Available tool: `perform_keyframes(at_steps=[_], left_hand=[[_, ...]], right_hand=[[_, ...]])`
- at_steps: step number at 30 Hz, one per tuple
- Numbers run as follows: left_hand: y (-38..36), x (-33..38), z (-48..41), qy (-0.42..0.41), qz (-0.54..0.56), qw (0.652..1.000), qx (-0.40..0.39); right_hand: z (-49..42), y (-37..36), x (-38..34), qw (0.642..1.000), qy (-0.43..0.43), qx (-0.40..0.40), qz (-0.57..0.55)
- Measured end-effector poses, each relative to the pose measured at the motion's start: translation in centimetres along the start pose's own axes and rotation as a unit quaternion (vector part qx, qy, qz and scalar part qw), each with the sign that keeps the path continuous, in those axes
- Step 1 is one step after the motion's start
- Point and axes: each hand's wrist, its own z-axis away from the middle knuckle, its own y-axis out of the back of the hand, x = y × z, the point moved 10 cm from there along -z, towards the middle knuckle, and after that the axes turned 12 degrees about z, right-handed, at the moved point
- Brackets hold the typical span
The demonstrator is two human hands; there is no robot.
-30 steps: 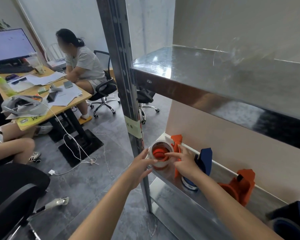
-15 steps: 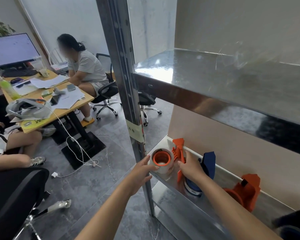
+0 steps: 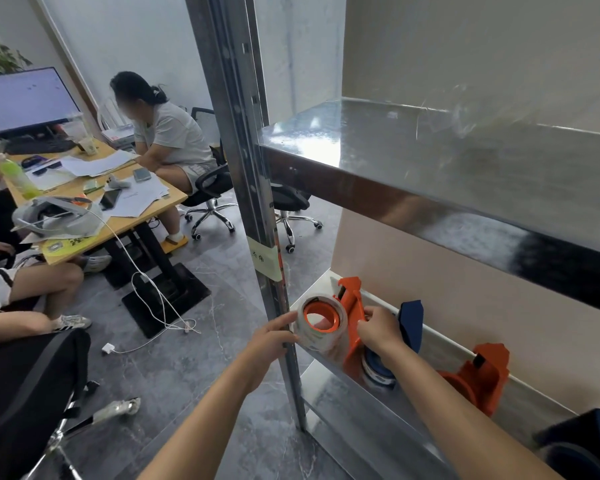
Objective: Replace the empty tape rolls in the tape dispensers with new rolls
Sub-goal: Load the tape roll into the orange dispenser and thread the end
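Observation:
An orange tape dispenser [image 3: 351, 306] stands at the left end of the lower steel shelf [image 3: 388, 407]. A clear tape roll [image 3: 321, 332] sits on its orange hub. My left hand [image 3: 274, 336] presses its fingers against the roll's left side. My right hand [image 3: 378, 329] grips the dispenser's orange frame on the right. Behind my right hand stands a blue dispenser [image 3: 409, 323]. A second orange dispenser [image 3: 478, 375] sits further right on the same shelf.
A steel upright post [image 3: 257, 216] rises just left of the roll. The upper steel shelf [image 3: 430, 161] hangs above my hands. People sit at a wooden desk [image 3: 125, 216] at left. A black office chair [image 3: 25, 393] is near left. A dark blue object [image 3: 582, 441] is at the bottom right.
The roll now sits lower against the shelf, seated on the orange hub. My right hand has moved from the roll's core to the dispenser frame. My left hand stays on the roll.

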Motion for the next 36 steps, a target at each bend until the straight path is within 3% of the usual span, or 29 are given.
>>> perform_keyframes(at_steps=[5, 10, 14, 16, 21, 27, 36], left_hand=[[-0.9, 1.5, 0.6, -0.048, -0.029, 0.998, -0.033], [0.5, 2.6, 0.9, -0.106, 0.05, 0.993, 0.023], [0.2, 1.9, 0.9, -0.052, 0.176, 0.983, 0.022], [-0.4, 1.2, 1.0, -0.019, 0.186, 0.982, 0.012], [-3.6, -0.1, 1.8, 0.051, 0.129, 0.989, -0.053], [-6.2, 0.8, 2.2, 0.014, 0.169, 0.981, -0.095], [-7.1, 1.5, 3.5, -0.031, 0.112, 0.991, -0.072]], right_hand=[[0.6, -0.4, 0.0, 0.993, -0.015, -0.009, -0.12], [1.4, -0.7, -0.8, 0.962, -0.017, -0.05, -0.269], [1.6, -1.8, -0.8, 0.921, -0.024, -0.116, -0.37], [2.1, -1.8, -1.3, 0.908, -0.013, -0.144, -0.394], [3.5, -1.8, -2.8, 0.885, 0.04, -0.194, -0.421], [5.1, -1.6, -3.6, 0.874, 0.066, -0.224, -0.426], [5.1, 0.7, -2.4, 0.934, 0.095, -0.163, -0.303]])
